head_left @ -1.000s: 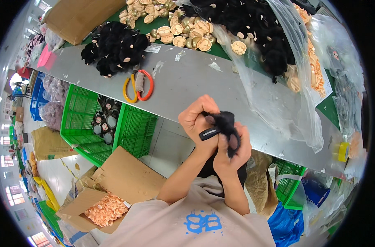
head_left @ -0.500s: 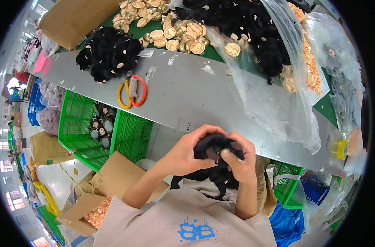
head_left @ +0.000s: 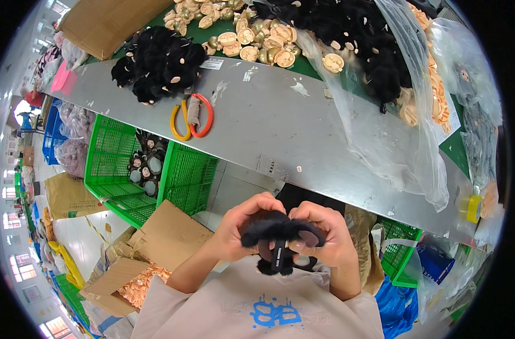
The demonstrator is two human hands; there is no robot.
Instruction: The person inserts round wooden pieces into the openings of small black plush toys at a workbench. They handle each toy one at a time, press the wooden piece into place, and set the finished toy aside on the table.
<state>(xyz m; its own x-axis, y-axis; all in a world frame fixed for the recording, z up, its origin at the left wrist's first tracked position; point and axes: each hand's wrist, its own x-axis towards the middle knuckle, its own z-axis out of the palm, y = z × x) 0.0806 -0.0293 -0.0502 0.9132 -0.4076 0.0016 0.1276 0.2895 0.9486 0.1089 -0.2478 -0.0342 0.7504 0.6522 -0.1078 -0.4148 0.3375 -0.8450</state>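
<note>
Between my hands, in front of my shirt, is a small black plush toy (head_left: 271, 229) with brownish-pink patches and a narrow black label strip hanging from it. My left hand (head_left: 241, 226) closes round its left side. My right hand (head_left: 332, 233) grips the opposite side, fingers curled over the black fur. Some fingertips are hidden by the fur. Beyond my hands, on the grey table (head_left: 257, 124), rest scissors (head_left: 194, 117) with one yellow and one red handle. Just behind them lies a heap of black plush pieces (head_left: 167, 62).
Peach plastic face pieces (head_left: 284, 57) lie on the green surface beside a large black plush heap (head_left: 359, 39) and clear plastic sheeting (head_left: 376, 164). Green crates (head_left: 122, 198) and an open cardboard box (head_left: 113, 282) stand at the left. Yellow tape (head_left: 473, 208) sits at the table's right edge.
Both hands have come down toward my body with the plush toy. It has been turned, and its label strip now shows. A small pale piece now shows on the table's near edge.
</note>
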